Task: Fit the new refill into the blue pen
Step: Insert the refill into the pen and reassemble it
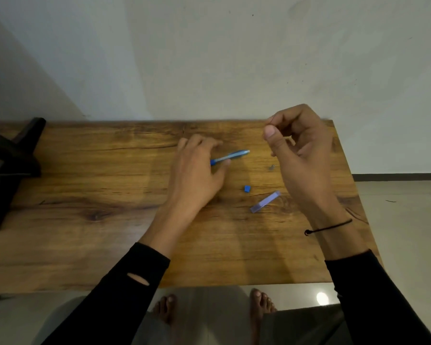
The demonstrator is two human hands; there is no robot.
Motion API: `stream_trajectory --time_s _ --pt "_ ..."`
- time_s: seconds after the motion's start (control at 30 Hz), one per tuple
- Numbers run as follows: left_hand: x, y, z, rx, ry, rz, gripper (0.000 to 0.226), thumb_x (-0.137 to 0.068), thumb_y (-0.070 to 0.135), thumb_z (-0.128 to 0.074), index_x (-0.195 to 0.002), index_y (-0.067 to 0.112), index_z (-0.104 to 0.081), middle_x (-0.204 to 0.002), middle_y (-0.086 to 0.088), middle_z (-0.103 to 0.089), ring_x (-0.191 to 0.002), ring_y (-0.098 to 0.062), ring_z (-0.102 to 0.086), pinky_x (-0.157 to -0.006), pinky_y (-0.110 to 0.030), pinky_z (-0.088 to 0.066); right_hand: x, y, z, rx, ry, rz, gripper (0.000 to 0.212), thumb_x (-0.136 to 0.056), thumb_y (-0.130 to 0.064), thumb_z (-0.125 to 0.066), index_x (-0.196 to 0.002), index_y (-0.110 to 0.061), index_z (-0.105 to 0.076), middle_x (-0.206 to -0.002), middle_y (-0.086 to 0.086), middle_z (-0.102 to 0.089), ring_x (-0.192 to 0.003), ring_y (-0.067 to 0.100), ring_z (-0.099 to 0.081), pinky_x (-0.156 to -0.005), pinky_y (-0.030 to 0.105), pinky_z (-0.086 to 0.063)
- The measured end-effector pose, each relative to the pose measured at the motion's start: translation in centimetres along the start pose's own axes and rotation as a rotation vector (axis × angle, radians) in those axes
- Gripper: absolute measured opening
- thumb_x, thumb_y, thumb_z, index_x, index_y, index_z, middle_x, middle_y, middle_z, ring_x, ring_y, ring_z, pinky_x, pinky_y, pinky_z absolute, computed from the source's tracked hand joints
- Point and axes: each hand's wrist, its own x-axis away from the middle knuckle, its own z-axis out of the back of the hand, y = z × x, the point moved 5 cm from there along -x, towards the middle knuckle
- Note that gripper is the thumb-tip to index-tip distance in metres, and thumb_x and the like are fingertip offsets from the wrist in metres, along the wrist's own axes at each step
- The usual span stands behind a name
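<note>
Bare feet (261, 305) show below the table (85, 195) edge. Left hand (197, 170): fingers curled loosely over the pen (230, 155), touching its near end. Pen lies flat on the table, long axis left-right, tip end pointing right and slightly away. Right hand (301, 150): raised right of the pen, thumb pressed to forefinger; whether anything is pinched cannot be told. A blue cap (246, 189) and clear tube (265, 201) lie nearer than the pen.

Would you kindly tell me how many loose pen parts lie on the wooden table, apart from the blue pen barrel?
3: a small blue plastic cap at centre, a translucent purple tube nearer the person, and a tiny metal piece beside the right hand. The hands may hide others.
</note>
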Motion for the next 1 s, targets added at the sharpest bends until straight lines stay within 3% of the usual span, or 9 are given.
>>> stream_trajectory --time_s 0.1,0.27,0.37,0.47,0.57,0.67,0.8,0.87,1.0 --pt "0.6 0.0 -1.3 -0.214 -0.087 -0.005 0.044 -0.098 0.040 -0.074 -0.136 0.020 -0.071 -0.129 -0.005 -0.063 -0.124 -0.029 -0.052 -0.102 -0.040 -0.048 0.0 0.6 0.1 -0.101 0.005 -0.084 0.004 -0.102 0.001 -0.067 -0.104 0.001 -0.064 -0.093 0.022 -0.070 -0.078 0.016 -0.065 -0.067 0.028 -0.053" --pt "0.5 0.3 -0.9 -0.165 -0.002 0.004 0.011 -0.102 0.027 -0.071 -0.109 0.020 -0.075 -0.114 -0.003 -0.070 -0.115 -0.028 -0.061 -0.093 -0.041 -0.047 0.1 1.5 0.1 -0.309 0.024 -0.196 0.014 -0.101 0.008 -0.063 -0.098 -0.006 -0.063 -0.086 0.011 -0.066 -0.079 0.021 -0.064 -0.066 0.031 -0.050" --pt "0.2 -0.1 -0.4 0.150 0.049 0.066 0.004 -0.101 0.022 -0.073 -0.105 0.021 -0.074 -0.105 0.006 -0.076 -0.102 -0.017 -0.069 -0.091 -0.041 -0.056 0.1 1.7 0.5 -0.358 0.068 -0.239 0.015 -0.102 0.005 -0.063 -0.097 -0.009 -0.063 -0.090 0.009 -0.063 -0.079 0.020 -0.059 -0.069 0.035 -0.050" --pt "-0.2 0.0 0.2 0.475 0.084 0.045 0.005 -0.102 0.016 -0.073 -0.105 0.020 -0.073 -0.097 0.018 -0.074 -0.092 0.004 -0.068 -0.086 -0.020 -0.054 0.2 1.8 0.9 -0.472 0.112 -0.296 0.012 -0.106 -0.002 -0.060 -0.099 -0.012 -0.061 -0.105 0.019 -0.060 -0.101 0.030 -0.064 -0.086 0.045 -0.061" --pt "0.0 0.6 0.3 0.582 0.092 -0.032 0.006 -0.103 0.012 -0.071 -0.105 0.018 -0.072 -0.098 0.016 -0.074 -0.092 0.004 -0.070 -0.086 -0.014 -0.051 0.2 1.4 0.5 -0.602 0.058 -0.292 0.010 -0.109 -0.004 -0.053 -0.105 -0.011 -0.056 -0.117 0.023 -0.057 -0.117 0.039 -0.065 -0.092 0.057 -0.062" --pt "0.1 0.9 0.2 0.611 0.102 -0.063 0.007 -0.104 0.011 -0.070 -0.105 0.019 -0.071 -0.100 0.014 -0.076 -0.095 -0.003 -0.072 -0.088 -0.021 -0.054 0.2 0.9 0.1 -0.634 0.022 -0.266 0.004 -0.109 -0.004 -0.052 -0.108 -0.008 -0.053 -0.108 0.013 -0.061 -0.116 0.041 -0.068 -0.088 0.059 -0.063" --pt "0.1 1.1 0.3 0.614 0.090 -0.083 0.007 -0.104 0.010 -0.070 -0.105 0.016 -0.073 -0.098 0.012 -0.077 -0.097 -0.007 -0.074 -0.093 -0.031 -0.058 -0.1 0.4 0.3 -0.510 0.052 -0.195 0.005 -0.105 -0.009 -0.057 -0.108 -0.006 -0.054 -0.109 0.025 -0.054 -0.108 0.037 -0.071 -0.086 0.054 -0.064" --pt "0.1 1.1 0.2 0.638 0.082 -0.071 0.007 -0.104 0.010 -0.070 -0.105 0.016 -0.072 -0.098 0.009 -0.078 -0.098 -0.010 -0.075 -0.096 -0.039 -0.060 -0.1 0.3 0.3 -0.473 0.062 -0.176 0.011 -0.102 -0.013 -0.060 -0.109 -0.006 -0.054 -0.106 0.019 -0.056 -0.103 0.037 -0.074 -0.088 0.052 -0.064" --pt "0.1 1.2 0.1 0.672 0.073 -0.079 0.007 -0.104 0.008 -0.069 -0.107 0.013 -0.072 -0.102 0.002 -0.079 -0.101 -0.020 -0.078 -0.096 -0.049 -0.062 -0.1 0.2 0.0 -0.480 0.044 -0.148 0.003 -0.107 -0.004 -0.055 -0.110 -0.005 -0.053 -0.101 0.013 -0.057 -0.096 0.040 -0.076 -0.084 0.050 -0.065"
